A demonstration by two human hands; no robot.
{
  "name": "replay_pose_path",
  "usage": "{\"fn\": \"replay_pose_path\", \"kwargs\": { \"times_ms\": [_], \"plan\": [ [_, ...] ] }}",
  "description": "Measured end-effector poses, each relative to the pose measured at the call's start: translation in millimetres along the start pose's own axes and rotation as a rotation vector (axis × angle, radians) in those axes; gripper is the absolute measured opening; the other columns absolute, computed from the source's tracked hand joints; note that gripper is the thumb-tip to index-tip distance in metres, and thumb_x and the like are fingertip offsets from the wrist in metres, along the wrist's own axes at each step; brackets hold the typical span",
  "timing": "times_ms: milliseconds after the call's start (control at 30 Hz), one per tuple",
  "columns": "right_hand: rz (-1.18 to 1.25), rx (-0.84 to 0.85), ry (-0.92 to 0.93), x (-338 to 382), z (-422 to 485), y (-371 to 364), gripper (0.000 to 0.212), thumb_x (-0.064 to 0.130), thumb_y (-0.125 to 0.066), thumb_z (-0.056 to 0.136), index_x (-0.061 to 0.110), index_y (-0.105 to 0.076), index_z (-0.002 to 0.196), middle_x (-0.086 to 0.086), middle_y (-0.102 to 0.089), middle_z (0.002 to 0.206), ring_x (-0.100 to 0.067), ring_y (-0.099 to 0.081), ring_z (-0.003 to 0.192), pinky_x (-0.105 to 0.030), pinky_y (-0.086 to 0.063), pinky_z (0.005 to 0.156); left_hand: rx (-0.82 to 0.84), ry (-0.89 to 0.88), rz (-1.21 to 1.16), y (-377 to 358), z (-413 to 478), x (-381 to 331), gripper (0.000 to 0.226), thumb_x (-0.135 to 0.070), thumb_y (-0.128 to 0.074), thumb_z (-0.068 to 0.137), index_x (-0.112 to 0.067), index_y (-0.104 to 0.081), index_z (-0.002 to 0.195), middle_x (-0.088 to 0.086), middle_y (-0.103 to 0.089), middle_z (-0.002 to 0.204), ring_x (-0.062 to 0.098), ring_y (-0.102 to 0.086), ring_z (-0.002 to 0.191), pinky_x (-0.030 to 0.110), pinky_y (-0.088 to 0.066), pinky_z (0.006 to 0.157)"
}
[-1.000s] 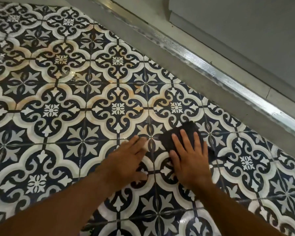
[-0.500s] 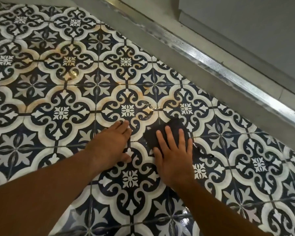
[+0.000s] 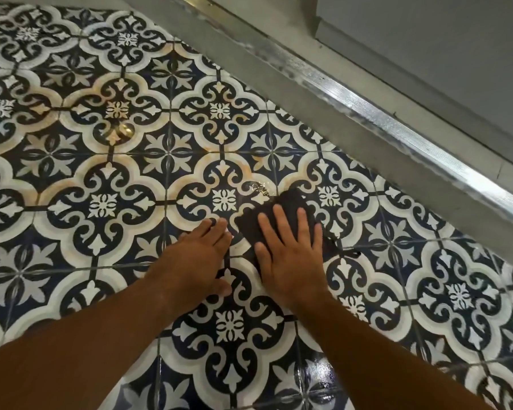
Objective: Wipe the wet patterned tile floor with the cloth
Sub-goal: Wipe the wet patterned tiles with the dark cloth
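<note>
Pressing cloth (image 3: pixel 288 202) with flat, straight-fingered right hand (image 3: pixel 290 261) | resting left hand (image 3: pixel 196 261) flat on tile floor (image 3: pixel 101 202) just beside cloth

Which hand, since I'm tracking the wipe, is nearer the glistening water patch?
Right. The right hand presses the cloth just below the water patch; the left hand rests flat on the tile floor, lower left of it.

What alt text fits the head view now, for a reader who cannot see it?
The right hand presses a dark cloth flat on the wet blue-and-white patterned tile floor, while the left hand rests flat on the tiles beside it. A metal threshold strip runs along the floor's far edge.
</note>
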State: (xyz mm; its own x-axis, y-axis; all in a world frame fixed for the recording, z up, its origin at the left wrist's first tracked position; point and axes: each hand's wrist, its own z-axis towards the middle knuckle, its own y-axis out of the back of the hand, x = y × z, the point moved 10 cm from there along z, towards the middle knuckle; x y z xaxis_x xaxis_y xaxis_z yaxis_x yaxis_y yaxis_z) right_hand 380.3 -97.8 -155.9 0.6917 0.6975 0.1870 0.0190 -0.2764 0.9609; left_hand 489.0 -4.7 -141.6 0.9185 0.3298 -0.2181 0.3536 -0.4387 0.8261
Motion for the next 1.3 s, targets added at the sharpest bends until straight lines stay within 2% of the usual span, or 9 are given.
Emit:
{"fn": "replay_pose_path", "kwargs": {
  "times_ms": [100,233,333,533,667,800,967,1200,1300],
  "plan": [
    [-0.041,0.037,0.030,-39,-18,2,0.056,0.063,-0.001,0.097,0.046,0.003,0.150,0.009,0.006,0.163,-0.026,0.016,0.148,-0.056,0.007,0.116,0.015,-0.012,0.014,0,0,-2,0.097,-0.059,-0.057,0.085,-0.022,0.003,0.152,-0.005,0.015,0.160,0.016,0.016,0.145,0.046,-0.013,0.119],
    [-0.056,0.029,-0.186,-102,17,24,0.060,0.063,0.003,0.095,0.043,0.006,0.152,0.007,0.009,0.164,-0.027,0.019,0.147,-0.058,0.007,0.117,0.029,-0.020,0.036,1,-1,-6,0.097,-0.058,-0.057,0.086,-0.020,0.003,0.152,0.000,0.014,0.161,0.020,0.013,0.146,0.048,-0.017,0.118],
    [0.006,-0.018,-0.295,-88,61,32,0.063,0.063,-0.001,0.095,0.040,0.003,0.153,0.004,0.006,0.164,-0.032,0.016,0.148,-0.060,0.010,0.115,-0.007,-0.024,0.022,5,-4,-6,0.097,-0.057,-0.058,0.085,-0.021,0.001,0.152,-0.002,0.012,0.161,0.019,0.012,0.147,0.045,-0.016,0.119],
    [-0.009,-0.034,0.004,10,55,13,0.058,0.059,-0.003,0.098,0.039,-0.004,0.153,0.005,-0.001,0.164,-0.032,0.010,0.148,-0.057,0.010,0.113,-0.006,-0.025,0.016,9,-5,-9,0.095,-0.056,-0.058,0.086,-0.021,0.000,0.152,-0.004,0.012,0.161,0.018,0.014,0.146,0.044,-0.015,0.119],
    [-0.035,0.041,0.174,-8,23,6,0.058,0.063,-0.004,0.097,0.043,-0.007,0.152,0.008,-0.004,0.164,-0.026,0.011,0.149,-0.057,0.007,0.116,0.022,-0.019,0.012,7,-4,-10,0.094,-0.054,-0.057,0.087,-0.021,0.001,0.152,-0.003,0.013,0.161,0.019,0.014,0.146,0.043,-0.012,0.118],
    [-0.095,0.036,0.012,-66,55,22,0.059,0.063,0.001,0.096,0.045,0.002,0.152,0.009,0.006,0.164,-0.024,0.016,0.148,-0.054,0.011,0.116,0.023,-0.017,0.000,5,-2,-7,0.094,-0.055,-0.057,0.087,-0.023,0.002,0.152,-0.004,0.013,0.160,0.018,0.014,0.146,0.043,-0.011,0.117],
    [0.017,-0.019,-0.195,-48,76,22,0.061,0.061,-0.004,0.096,0.039,0.000,0.153,0.005,0.005,0.164,-0.030,0.015,0.148,-0.059,0.009,0.116,0.026,-0.009,-0.008,3,-1,-6,0.095,-0.056,-0.058,0.085,-0.024,0.002,0.152,-0.005,0.013,0.160,0.017,0.015,0.145,0.043,-0.011,0.117],
    [-0.041,0.017,0.173,9,-7,-1,0.054,0.056,-0.013,0.102,0.036,-0.016,0.152,0.004,-0.012,0.163,-0.031,-0.001,0.150,-0.061,-0.007,0.116,0.063,-0.013,0.000,4,-1,-7,0.093,-0.053,-0.057,0.088,-0.020,0.002,0.152,-0.003,0.014,0.160,0.019,0.016,0.146,0.047,-0.010,0.119],
    [-0.117,0.069,0.236,-29,0,4,0.054,0.061,-0.008,0.099,0.044,-0.004,0.151,0.009,-0.001,0.163,-0.025,0.013,0.149,-0.056,0.004,0.116,0.066,-0.019,-0.023,3,-2,-7,0.093,-0.052,-0.058,0.087,-0.021,0.001,0.153,-0.004,0.014,0.160,0.019,0.016,0.146,0.047,-0.009,0.119]
  ]
}}
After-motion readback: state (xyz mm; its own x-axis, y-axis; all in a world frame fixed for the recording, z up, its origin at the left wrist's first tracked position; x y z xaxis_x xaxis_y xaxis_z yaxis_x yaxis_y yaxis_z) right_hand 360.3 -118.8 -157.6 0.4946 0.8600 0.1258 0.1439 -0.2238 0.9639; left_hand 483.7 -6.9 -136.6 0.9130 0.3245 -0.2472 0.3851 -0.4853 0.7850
